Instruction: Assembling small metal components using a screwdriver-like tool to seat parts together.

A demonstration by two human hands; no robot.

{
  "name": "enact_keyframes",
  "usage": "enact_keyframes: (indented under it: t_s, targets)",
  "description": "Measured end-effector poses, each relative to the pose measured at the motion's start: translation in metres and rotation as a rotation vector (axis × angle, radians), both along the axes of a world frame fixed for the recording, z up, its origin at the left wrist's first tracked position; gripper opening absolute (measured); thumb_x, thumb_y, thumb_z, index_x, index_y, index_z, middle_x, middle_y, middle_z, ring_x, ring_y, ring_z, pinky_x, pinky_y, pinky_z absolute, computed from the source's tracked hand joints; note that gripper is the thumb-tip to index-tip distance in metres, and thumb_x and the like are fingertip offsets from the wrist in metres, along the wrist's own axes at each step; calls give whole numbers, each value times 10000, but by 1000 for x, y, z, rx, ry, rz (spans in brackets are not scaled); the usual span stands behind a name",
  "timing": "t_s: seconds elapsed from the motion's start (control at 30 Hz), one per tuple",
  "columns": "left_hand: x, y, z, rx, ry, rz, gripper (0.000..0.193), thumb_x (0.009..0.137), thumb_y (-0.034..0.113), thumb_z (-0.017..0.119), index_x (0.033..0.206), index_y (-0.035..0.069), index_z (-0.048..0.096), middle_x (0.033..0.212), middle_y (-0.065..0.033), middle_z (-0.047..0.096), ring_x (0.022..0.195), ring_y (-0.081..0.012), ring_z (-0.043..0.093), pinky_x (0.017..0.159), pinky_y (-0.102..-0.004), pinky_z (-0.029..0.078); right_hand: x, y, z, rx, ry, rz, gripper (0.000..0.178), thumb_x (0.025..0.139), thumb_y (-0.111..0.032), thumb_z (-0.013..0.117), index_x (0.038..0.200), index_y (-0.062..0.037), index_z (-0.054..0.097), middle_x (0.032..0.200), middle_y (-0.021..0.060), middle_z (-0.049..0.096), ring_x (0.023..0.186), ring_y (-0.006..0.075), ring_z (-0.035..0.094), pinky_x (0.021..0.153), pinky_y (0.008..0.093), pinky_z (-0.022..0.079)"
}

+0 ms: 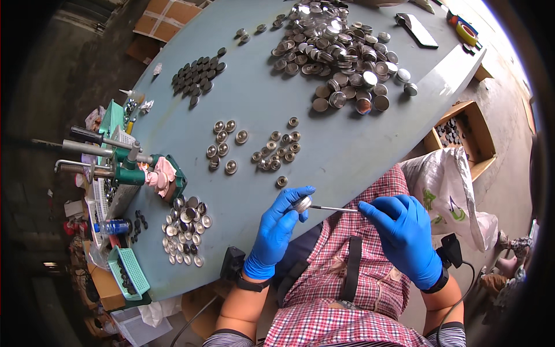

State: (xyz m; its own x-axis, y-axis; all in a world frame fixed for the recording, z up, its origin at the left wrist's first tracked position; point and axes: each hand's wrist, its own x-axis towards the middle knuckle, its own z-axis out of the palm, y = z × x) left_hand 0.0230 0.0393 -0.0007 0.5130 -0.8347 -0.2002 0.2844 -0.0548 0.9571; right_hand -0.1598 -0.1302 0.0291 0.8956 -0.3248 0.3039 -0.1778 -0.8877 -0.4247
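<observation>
My left hand (270, 236), in a blue glove, pinches a small round metal cap (300, 203) over the near edge of the table. A thin metal rod (336, 209), like a screwdriver shaft, runs from the cap to my right hand (406, 236). That hand, also gloved in blue, is closed round the rod's other end, so any handle is hidden. The rod's tip meets the cap, though the exact contact is too small to tell. Just beyond my left hand lies a single ring-shaped metal piece (281, 181), with a group of similar metal pieces (276, 151) behind it.
A large heap of metal caps (341, 49) covers the table's far part. Dark discs (198, 76) lie at far left. A green hand press (130, 170) stands on the left edge, near more shiny caps (186, 231). A cardboard box (477, 136) sits to the right.
</observation>
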Motion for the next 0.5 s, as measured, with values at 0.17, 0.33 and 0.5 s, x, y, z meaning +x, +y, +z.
enact_keyframes:
  t_s: [0.17, 0.33, 0.5]
  targets:
    - [3, 1, -3, -46, -8, 0, 522, 885, 301, 537, 1254, -66, 498, 1147, -72, 548, 923, -110, 479, 858, -245, 378, 4, 2, 7, -18, 51, 28, 541, 654, -26, 633, 1181, -150, 632, 957, 23, 591, 789, 218, 550, 669, 337, 452]
    - [5, -1, 4, 31, -186, -62, 487, 908, 381, 497, 1196, -11, 516, 1113, -46, 539, 940, -89, 454, 828, -239, 359, 5, 0, 8, -25, 69, 60, 541, 664, -36, 634, 1191, -156, 628, 959, 16, 591, 784, 210, 548, 654, 334, 451]
    - [-3, 2, -1, 83, -117, -4, 441, 949, 379, 459, 1185, 9, 507, 1087, -29, 537, 924, -82, 457, 819, -238, 360, 5, -7, 7, -26, 77, 131, 521, 668, -56, 640, 1180, -154, 633, 954, 14, 597, 789, 208, 553, 658, 339, 452]
